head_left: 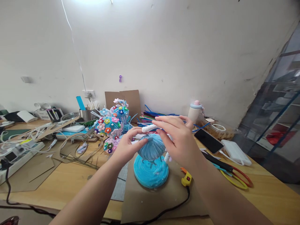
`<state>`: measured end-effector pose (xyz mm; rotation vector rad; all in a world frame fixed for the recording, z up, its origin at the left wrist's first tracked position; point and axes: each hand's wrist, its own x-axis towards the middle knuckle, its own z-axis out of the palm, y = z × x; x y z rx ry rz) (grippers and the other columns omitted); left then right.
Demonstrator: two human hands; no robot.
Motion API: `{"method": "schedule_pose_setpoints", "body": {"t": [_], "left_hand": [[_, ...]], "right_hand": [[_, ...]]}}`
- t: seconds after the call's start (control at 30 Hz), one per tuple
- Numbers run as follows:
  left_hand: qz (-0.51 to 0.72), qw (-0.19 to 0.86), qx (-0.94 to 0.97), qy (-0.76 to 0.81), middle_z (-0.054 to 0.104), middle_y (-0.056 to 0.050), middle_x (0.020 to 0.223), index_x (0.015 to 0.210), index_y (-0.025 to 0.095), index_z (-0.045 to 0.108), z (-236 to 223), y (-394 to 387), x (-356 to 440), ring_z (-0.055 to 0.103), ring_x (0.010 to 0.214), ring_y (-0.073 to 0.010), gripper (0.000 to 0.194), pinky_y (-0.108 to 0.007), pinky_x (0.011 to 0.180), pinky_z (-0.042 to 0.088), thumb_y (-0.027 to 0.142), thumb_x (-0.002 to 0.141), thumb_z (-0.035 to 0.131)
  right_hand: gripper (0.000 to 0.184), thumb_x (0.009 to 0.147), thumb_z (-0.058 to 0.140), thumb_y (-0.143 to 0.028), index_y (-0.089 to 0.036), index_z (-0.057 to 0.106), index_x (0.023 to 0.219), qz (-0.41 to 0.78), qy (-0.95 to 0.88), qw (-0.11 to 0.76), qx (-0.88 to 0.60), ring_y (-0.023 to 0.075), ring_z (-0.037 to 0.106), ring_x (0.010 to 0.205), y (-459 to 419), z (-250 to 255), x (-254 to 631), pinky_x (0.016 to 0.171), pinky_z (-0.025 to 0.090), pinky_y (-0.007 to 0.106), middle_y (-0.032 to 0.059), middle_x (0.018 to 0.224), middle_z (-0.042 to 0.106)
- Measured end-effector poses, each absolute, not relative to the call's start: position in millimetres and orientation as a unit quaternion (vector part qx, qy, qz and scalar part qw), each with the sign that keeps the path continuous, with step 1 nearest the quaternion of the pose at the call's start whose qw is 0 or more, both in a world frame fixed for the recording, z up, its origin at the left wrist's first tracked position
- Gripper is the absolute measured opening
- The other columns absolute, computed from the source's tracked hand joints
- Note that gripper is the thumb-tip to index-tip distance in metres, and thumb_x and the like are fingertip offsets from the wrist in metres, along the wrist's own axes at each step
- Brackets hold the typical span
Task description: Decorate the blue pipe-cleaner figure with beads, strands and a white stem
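"Where's the blue ball [152, 149]?"

"Between the left grip [143, 135] and right grip [161, 132], over the round blue base [151, 175]."

"Are they closed?"

"They curl by the ball and white roll [149, 127]; I can't tell how tight."

Round blue fuzzy base [151, 178] lies on flat brown cardboard sheet [142, 206], on wooden desk [58, 187]; long white plastic power strip [22, 162] lies left, flat black rectangular phone [208, 140] right.
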<state>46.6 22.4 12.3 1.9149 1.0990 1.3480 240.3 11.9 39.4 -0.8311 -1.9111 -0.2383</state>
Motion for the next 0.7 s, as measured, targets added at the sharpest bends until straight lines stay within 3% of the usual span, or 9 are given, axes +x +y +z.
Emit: {"method": "schedule_pose_setpoints", "body": {"t": [0.17,0.37,0.53,0.7], "left_hand": [[0.489,0.283,0.715,0.413,0.065,-0.007,0.115,0.098,0.024,0.071,9,23,41,0.057,0.114,-0.0256,0.02,-0.039,0.103,0.037,0.033,0.081,0.07],[0.481,0.285,0.726,0.4,0.064,-0.006,0.117,0.101,0.024,0.069,8,34,35,0.055,0.116,-0.0256,0.023,-0.038,0.103,0.038,0.036,0.082,0.069],[0.409,0.36,0.762,0.349,0.066,-0.008,0.115,0.106,0.022,0.069,17,47,32,0.059,0.112,-0.0277,0.028,-0.039,0.097,0.045,0.037,0.083,0.068],[0.295,0.473,0.784,0.275,0.057,-0.006,0.139,0.131,0.03,0.058,21,63,21,0.05,0.13,-0.0321,0.059,-0.043,0.103,0.045,0.034,0.075,0.076]], "right_hand": [[0.023,0.09,0.052,-0.009,-0.023,0.068,0.101,-0.097,-0.722,0.604,-0.325,0.0226,0.064,0.098,-9,6,256,0.094,0.039,0.046,0.0066,0.104,0.071],[0.025,0.088,0.054,-0.008,-0.023,0.066,0.104,-0.008,-0.719,0.607,-0.339,0.0221,0.062,0.099,-17,-33,262,0.086,0.049,0.039,0.0067,0.103,0.067],[0.028,0.089,0.053,-0.01,-0.024,0.064,0.11,0.032,-0.741,0.576,-0.344,0.0212,0.061,0.107,-19,-25,251,0.094,0.05,0.038,0.0062,0.112,0.066],[0.03,0.09,0.054,-0.017,-0.023,0.06,0.119,0.038,-0.765,0.529,-0.365,0.0239,0.053,0.123,-18,-13,235,0.105,0.044,0.043,0.0082,0.128,0.061]]}}
